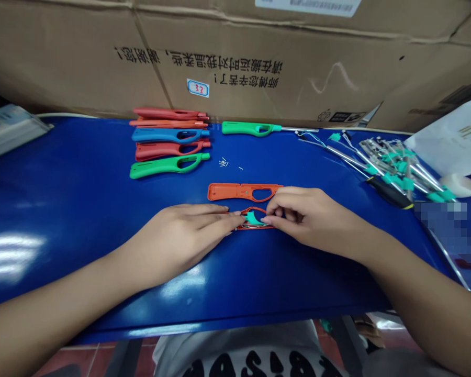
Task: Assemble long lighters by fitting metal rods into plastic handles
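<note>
An orange lighter casing half [254,228] lies on the blue table with a teal trigger [254,218] and thin white wires in it. My left hand [188,226] covers its handle end, holding it with extended fingers whose tips reach the trigger; the thumb is hidden. At the nozzle end, my right hand [308,212] is closed in a pinch on the casing's edge, close to the wires. Whether a wire is between those fingertips I cannot tell. Just beyond is the matching orange casing half [225,191], its hollow side up, near the right knuckles.
Several coloured lighter casings [168,137] lie stacked at back left. A green lighter [245,129] with a metal tube is behind. Tiny pins [223,163] lie mid-table. Metal tube assemblies [400,162] and a screwdriver [390,192] are at right. A cardboard box [235,31] borders the back.
</note>
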`<state>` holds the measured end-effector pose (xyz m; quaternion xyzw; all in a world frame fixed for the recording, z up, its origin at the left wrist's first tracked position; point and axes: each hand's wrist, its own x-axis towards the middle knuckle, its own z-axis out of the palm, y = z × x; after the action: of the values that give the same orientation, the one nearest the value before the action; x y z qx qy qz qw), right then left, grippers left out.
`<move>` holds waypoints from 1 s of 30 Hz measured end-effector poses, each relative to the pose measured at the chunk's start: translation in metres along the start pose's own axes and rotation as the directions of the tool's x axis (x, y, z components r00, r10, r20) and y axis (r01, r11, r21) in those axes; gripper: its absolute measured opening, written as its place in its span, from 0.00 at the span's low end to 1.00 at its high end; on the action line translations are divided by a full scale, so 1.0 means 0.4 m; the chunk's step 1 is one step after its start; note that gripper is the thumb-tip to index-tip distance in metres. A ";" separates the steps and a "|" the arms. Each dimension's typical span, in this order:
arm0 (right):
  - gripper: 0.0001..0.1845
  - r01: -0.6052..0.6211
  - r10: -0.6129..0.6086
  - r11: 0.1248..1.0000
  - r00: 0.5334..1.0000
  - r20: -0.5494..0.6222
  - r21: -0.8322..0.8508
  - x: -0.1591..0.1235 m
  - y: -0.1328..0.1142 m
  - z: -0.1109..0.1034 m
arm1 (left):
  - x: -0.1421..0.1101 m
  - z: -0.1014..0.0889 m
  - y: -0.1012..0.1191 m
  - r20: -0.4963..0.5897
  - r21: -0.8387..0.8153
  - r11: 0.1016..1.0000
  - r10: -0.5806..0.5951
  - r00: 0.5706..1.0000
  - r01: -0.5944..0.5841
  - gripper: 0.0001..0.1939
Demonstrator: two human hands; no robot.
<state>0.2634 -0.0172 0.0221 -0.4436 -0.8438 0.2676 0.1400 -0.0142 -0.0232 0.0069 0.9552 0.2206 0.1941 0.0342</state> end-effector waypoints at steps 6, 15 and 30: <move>0.08 -0.014 0.014 1.000 1.000 -0.022 0.012 -0.001 -0.001 -0.004 | -0.005 -0.011 -0.003 0.067 0.047 0.998 0.031 0.997 -0.035 0.17; 0.12 -0.036 0.040 0.994 0.998 0.043 -0.106 0.002 -0.008 0.002 | 0.004 -0.003 -0.005 0.040 -0.008 1.000 0.009 0.999 -0.009 0.16; 0.15 0.069 -0.098 0.930 0.993 -0.063 -0.361 -0.007 0.037 -0.017 | 0.006 -0.009 -0.010 0.019 -0.021 0.999 0.027 0.999 -0.027 0.16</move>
<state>0.2782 -0.0105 0.0189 -0.4359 -0.8902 0.0852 0.1014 -0.0152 -0.0186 0.0105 0.9596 0.2053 0.1875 0.0434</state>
